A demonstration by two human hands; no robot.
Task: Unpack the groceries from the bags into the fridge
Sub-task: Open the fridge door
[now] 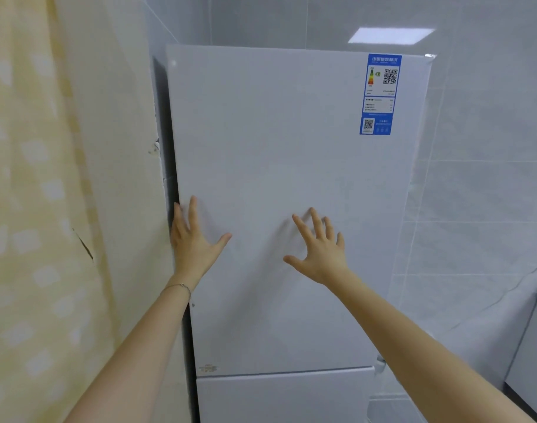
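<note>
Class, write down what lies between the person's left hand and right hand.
Only a bare stretch of the white upper fridge door lies between the left hand and the right hand, as the head view shows.

Blue energy label (380, 94) headed 中国能效标识, two QR codes (390, 76), on fridge door (276, 178)

Single head-worn wide-angle view. Stood close before tall white glossy two-door fridge (276, 148), faced its upper door nearly square-on, pitched slightly down. Upper door filled frame centre; seam to lower door showed near bottom edge. Bare forearms (413, 346) entered from bottom corners; left hand (193, 242) and right hand (319, 254) sat mid-frame, near lens. Pale yellow patterned curtain (32, 209) bounded left side, grey glossy wall tiles (490, 178) right and top.
</note>
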